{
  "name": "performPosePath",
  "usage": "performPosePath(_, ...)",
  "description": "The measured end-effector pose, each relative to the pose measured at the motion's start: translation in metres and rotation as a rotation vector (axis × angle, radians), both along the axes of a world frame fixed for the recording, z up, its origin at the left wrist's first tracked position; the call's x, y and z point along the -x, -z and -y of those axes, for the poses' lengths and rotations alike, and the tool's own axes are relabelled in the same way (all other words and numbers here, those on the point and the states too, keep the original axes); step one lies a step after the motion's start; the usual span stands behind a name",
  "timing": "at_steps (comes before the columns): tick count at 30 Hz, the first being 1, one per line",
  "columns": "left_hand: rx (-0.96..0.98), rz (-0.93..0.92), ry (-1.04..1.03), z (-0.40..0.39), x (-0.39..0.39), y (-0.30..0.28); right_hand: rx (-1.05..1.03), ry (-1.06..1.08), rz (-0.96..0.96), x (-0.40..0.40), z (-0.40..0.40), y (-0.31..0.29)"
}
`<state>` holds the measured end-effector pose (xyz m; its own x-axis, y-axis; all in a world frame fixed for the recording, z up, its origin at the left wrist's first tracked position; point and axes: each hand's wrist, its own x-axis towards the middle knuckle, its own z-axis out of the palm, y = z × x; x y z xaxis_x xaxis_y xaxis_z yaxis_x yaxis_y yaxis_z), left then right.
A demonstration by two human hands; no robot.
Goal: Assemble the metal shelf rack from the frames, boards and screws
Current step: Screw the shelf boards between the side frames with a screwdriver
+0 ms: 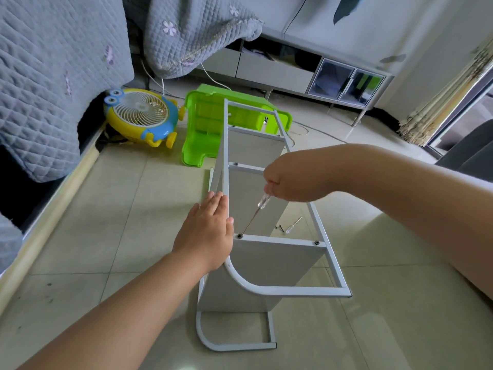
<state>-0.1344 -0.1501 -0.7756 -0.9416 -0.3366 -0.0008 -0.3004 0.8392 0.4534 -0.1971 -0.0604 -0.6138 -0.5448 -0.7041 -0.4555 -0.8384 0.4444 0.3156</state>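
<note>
The left hand [206, 231] lies flat with its fingers straight and close together, pressed against the outer side of the upper white frame's [314, 217] long rail; the thumb tip hooks over that rail just beside a screw [240, 236]. The right hand [282, 184] is curled round the top of a clear-handled screwdriver [262, 202] — its fingers are turned away from the camera, so the exact grip is hard to make out. The thin shaft slants down from those fingers to the screw, at the left end of a crossbar just past the left thumb.

The shelf rack lies on its side on the tiled floor [120, 209], between the two hands: two white metal frames with a rounded corner each, joined by grey boards [269, 265] standing on edge. A second screw [316, 242] sits at the crossbar's far end, a third [236, 164] on the next crossbar, beyond the right fingers.

Below the right hand, on the floor, a second small screwdriver [292, 226] lies beside a few dark bits too small to tell. The lower frame is mostly hidden by the boards.
</note>
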Motion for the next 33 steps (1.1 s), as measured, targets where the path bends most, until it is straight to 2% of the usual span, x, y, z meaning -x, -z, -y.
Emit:
performPosePath(3, 0.004, -0.007, 0.008, -0.001, -0.001, -0.001, 0.016, -0.064, -0.01, -0.006, -0.006, 0.0)
performPosePath(6, 0.009, -0.02, 0.012, -0.001, -0.003, -0.002, -0.063, -0.236, -0.124, -0.013, -0.006, -0.003)
performPosePath(10, 0.001, -0.023, 0.008, -0.001, -0.003, 0.001, 0.001, -0.343, -0.172, -0.017, 0.0, -0.004)
performPosePath(12, -0.001, -0.03, 0.006, -0.001, -0.002, 0.002, 0.007, -0.296, -0.168, -0.016, 0.003, -0.004)
performPosePath(14, -0.01, -0.044, 0.009, -0.001, -0.001, 0.004, 0.037, -0.159, -0.129, -0.01, 0.005, 0.001)
performPosePath(17, -0.045, -0.055, 0.007, -0.003, -0.004, 0.006, 0.098, 0.136, 0.055, 0.005, 0.008, 0.002)
performPosePath(18, -0.052, -0.052, 0.01, -0.003, -0.005, 0.006, 0.12, 0.176, 0.106, 0.005, 0.006, -0.001)
performPosePath(21, -0.057, -0.054, 0.007, -0.003, -0.004, 0.007, 0.07, 0.053, 0.137, -0.008, 0.001, -0.003)
performPosePath(23, -0.055, -0.055, 0.001, -0.002, -0.002, 0.007, 0.037, -0.086, 0.053, -0.019, -0.004, -0.003)
performPosePath(26, -0.05, -0.062, 0.005, -0.002, -0.003, 0.008, 0.122, -0.192, -0.065, -0.017, -0.011, 0.003)
performPosePath(30, -0.028, -0.071, 0.0, -0.003, -0.003, 0.008, 0.205, -0.116, -0.041, -0.012, -0.012, 0.008)
performPosePath(33, -0.025, -0.077, -0.009, -0.003, -0.002, 0.008, 0.271, 0.091, 0.099, 0.002, -0.016, 0.014)
